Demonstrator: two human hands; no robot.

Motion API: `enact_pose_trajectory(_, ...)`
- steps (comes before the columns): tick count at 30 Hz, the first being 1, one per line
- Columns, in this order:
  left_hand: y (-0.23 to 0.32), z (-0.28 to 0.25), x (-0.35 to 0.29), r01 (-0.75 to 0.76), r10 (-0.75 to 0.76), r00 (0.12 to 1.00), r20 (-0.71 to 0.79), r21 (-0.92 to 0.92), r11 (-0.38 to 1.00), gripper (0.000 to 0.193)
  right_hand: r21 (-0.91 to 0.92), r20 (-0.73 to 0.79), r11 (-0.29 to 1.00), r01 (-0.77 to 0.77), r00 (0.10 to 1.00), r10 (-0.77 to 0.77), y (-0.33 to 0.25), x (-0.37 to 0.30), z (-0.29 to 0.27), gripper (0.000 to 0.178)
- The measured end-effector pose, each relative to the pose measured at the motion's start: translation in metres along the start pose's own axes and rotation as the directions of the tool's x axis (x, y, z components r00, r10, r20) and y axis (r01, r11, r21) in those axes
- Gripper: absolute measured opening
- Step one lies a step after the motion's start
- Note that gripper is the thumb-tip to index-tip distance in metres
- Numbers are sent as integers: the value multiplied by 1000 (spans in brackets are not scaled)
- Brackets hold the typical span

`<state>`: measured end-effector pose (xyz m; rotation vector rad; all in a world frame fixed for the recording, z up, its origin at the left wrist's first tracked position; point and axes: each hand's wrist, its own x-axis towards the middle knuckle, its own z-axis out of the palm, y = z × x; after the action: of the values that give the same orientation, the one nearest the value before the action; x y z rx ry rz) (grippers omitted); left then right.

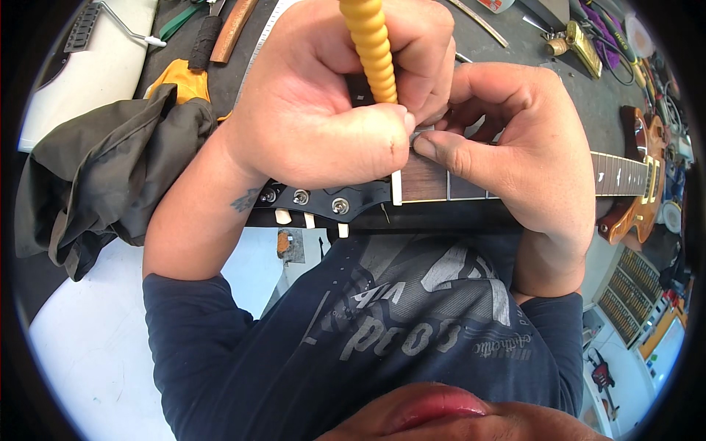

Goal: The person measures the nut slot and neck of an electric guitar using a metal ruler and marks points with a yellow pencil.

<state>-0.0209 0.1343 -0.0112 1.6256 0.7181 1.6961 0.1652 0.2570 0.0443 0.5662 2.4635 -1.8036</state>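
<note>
An electric guitar lies across the bench in front of me, with its black headstock [368, 197] to the left and its dark wooden fretboard [430, 180] running right. Over the white nut [397, 189], my left hand [316, 125] is closed round a tool with a yellow ribbed handle [371, 51]. The handle stands nearly upright; its working end is hidden by my fingers. My right hand [515, 140] meets the left at the first frets, thumb and fingers pinched together. Whatever sits between those fingertips is too small and covered to make out.
A dark cloth [110, 169] lies left of my forearm, beside a white guitar body [88, 66]. A wooden-handled tool [234, 29] rests at the far left. Across the bench are a yellow metal can [583, 50] and cables. The guitar's amber body [634, 176] extends right.
</note>
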Motion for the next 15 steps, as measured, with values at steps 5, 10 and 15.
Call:
enact_pose_trajectory(5,-7,-5,-1,-40,39,998,45,14,999,18,-12,-4,1000,3,1000,-3,0,0,0,25)
enact_pose_trajectory(10,3,10,-7,90,-98,988,-117,-76,993,17,1,2,1000,-22,1000,22,-1,0,0,26)
enact_pose_trajectory(15,5,4,2,35,-37,999,-23,-77,996,16,-2,4,1000,-10,1000,10,-1,0,0,26)
